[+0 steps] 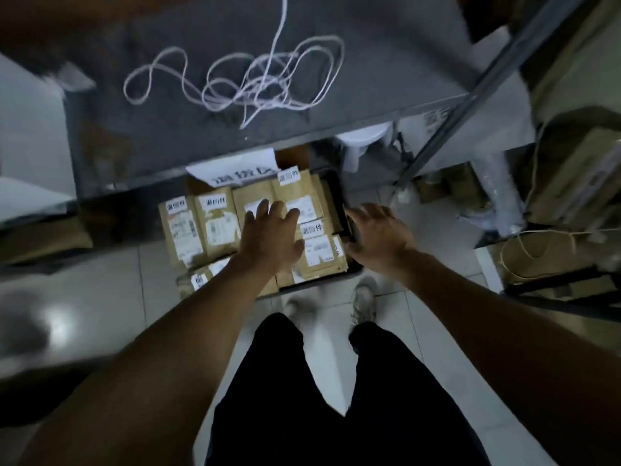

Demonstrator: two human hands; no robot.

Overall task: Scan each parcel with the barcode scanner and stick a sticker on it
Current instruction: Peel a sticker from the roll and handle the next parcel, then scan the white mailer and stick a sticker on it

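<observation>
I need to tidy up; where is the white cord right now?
In the head view, the white cord lies tangled on the grey shelf, above the brown parcels.

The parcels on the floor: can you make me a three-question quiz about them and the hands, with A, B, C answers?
1. Where are the brown parcels?
A. On the grey shelf top
B. In a dark bin on the floor under the shelf
C. In the person's arms

2. What colour is the tangled cord on the shelf top?
A. White
B. Red
C. Green

3. What is the left hand doing?
A. Gripping a scanner
B. Making a fist
C. Reaching over the parcels with spread fingers

Answers:
1. B, the parcels fill a dark bin on the tiled floor just below the shelf edge.
2. A, the cord lies in pale white loops on the grey surface.
3. C, its fingers are straight and fanned out above the parcels; no scanner shows. The right hand is at the bin's right edge, its grip unclear.
</observation>
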